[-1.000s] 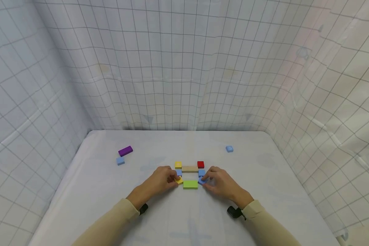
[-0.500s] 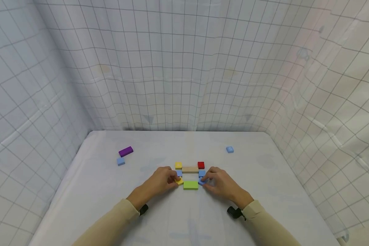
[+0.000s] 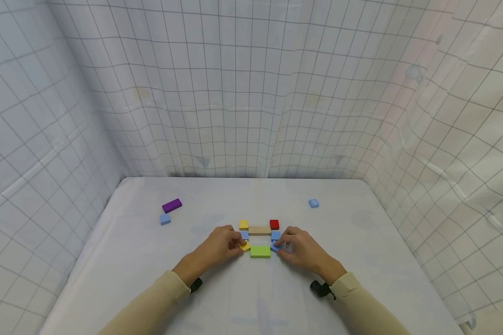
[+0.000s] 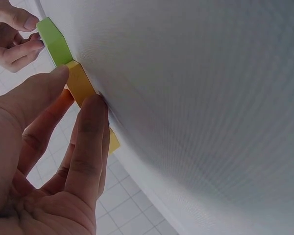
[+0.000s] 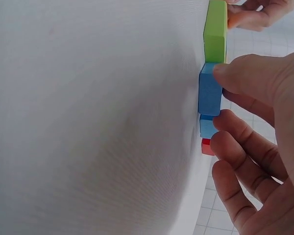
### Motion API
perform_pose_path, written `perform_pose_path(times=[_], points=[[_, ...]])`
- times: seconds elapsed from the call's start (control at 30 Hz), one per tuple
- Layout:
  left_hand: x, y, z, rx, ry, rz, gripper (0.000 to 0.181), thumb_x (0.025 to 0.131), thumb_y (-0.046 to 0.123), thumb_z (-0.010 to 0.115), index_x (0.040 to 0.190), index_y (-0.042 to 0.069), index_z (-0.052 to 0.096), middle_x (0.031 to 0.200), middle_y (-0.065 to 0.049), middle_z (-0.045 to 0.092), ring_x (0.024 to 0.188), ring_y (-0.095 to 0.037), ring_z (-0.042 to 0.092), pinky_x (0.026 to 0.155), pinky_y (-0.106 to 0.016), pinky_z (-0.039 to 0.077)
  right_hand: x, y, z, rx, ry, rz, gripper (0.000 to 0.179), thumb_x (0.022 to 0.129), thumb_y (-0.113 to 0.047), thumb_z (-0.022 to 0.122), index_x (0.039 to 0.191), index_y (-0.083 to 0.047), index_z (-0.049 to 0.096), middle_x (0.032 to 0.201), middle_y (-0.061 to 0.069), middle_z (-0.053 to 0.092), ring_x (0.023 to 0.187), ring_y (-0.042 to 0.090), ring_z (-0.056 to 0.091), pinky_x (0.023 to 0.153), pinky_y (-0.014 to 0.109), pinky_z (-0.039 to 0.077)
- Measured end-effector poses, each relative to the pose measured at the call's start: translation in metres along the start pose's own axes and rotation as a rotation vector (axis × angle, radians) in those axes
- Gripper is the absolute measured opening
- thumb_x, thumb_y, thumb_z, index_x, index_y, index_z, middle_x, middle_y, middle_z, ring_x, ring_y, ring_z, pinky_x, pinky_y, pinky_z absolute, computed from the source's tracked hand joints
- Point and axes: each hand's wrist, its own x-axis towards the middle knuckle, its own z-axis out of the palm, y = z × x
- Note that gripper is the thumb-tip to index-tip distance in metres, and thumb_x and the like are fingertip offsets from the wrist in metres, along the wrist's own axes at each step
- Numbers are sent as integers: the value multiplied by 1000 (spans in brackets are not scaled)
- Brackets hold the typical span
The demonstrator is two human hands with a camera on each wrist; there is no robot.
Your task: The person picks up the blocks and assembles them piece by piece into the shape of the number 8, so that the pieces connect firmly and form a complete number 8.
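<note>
My left hand (image 3: 215, 246) pinches a yellow block (image 4: 81, 84) between thumb and fingers at the near left corner of a ring of blocks. At the near right corner, my right hand (image 3: 302, 249) holds a blue block (image 5: 209, 90), its thumb on the edge. Between these two lies a lime green block (image 3: 260, 252), each neighbour turned at an angle to it. Two smaller blue blocks, left (image 3: 245, 235) and right (image 3: 275, 236), form the sides. Across the back runs a tan block (image 3: 259, 231), with a yellow block (image 3: 243, 224) and a red block (image 3: 274, 224) at its ends.
Farther left on the white-covered table (image 3: 260, 298) lie a purple block (image 3: 172, 205) and a light blue block (image 3: 165, 219). Another light blue block (image 3: 314, 203) sits at the back right. Gridded white curtains (image 3: 243, 93) enclose the table's back and sides.
</note>
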Motion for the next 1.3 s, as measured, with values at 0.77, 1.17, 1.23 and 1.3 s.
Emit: perform_pose_path(times=[0.77,1.17,1.23,1.3], points=[[0,-21,5,-33,83,118,18,96,14,98,112,10,90,96,-6,68,82,-9,68,75,-20,62,-2,2,-8,45,58,-13,18,99,-15,95,116,-16,91,116,-1,79,100,16,74,87,27,67],[30,-14,-10,-29,154,-157,16,105,16,89,120,10,89,104,-6,78,94,-14,73,84,-29,66,0,30,-24,14,157,68,20,99,-12,95,119,-13,90,112,2,80,97,17,75,87,34,69],[36,-18,-10,-46,149,-191,16,105,17,89,120,12,90,106,-5,78,96,-15,74,85,-33,67,1,36,-27,1,168,96,20,99,-12,95,119,-14,90,111,1,80,98,17,75,87,34,69],[40,-21,-11,-67,136,-223,16,106,17,88,121,13,90,109,-5,79,98,-16,75,86,-34,67,2,43,-29,-13,180,117,20,99,-13,95,119,-14,90,111,2,81,98,17,75,88,35,69]])
